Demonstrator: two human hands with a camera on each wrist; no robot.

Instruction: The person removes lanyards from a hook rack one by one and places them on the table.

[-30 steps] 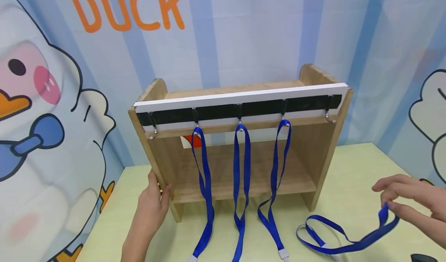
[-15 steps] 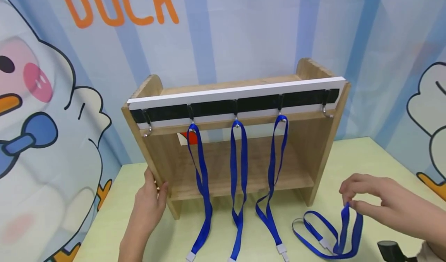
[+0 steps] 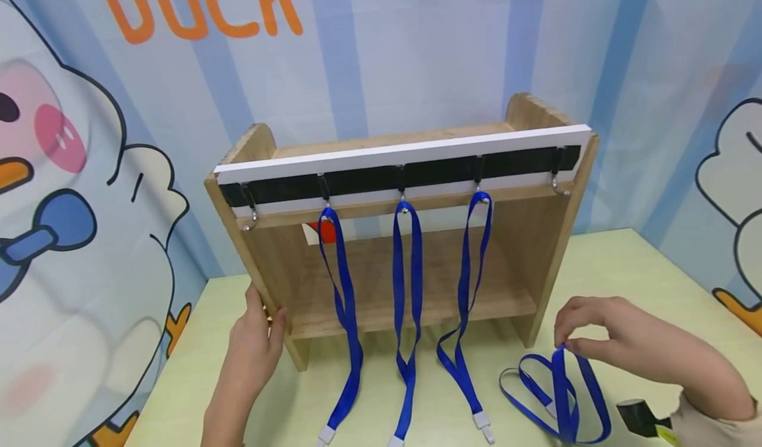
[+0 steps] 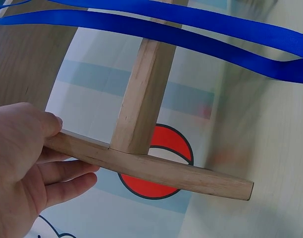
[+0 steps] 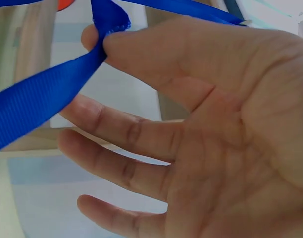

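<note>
A wooden shelf unit [image 3: 524,262] stands on the table, with a hook rail [image 3: 440,171] along its upper front. Blue lanyards hang from the three middle hooks: a left one [image 3: 356,354], a middle one [image 3: 417,262] and a right one [image 3: 464,288]. My left hand [image 3: 253,351] grips the front edge of the unit's left side panel [image 4: 181,173], thumb on one face and fingers on the other. With thumb and index finger, my right hand [image 3: 625,338] pinches another blue lanyard [image 5: 47,89]; its other fingers are spread. The rest of that lanyard trails in loops onto the table.
Both end hooks, the left hook [image 3: 251,219] and the right hook [image 3: 556,184], carry nothing. A black object [image 3: 637,417] sits by my right forearm. Behind the unit hangs a printed curtain [image 3: 428,50]; the pale table [image 3: 619,262] extends right of it.
My right hand has moved left toward the unit, bringing the pinched lanyard with it. The left hand keeps its grip, and the hanging lanyards stay on their hooks. The head view has shifted slightly.
</note>
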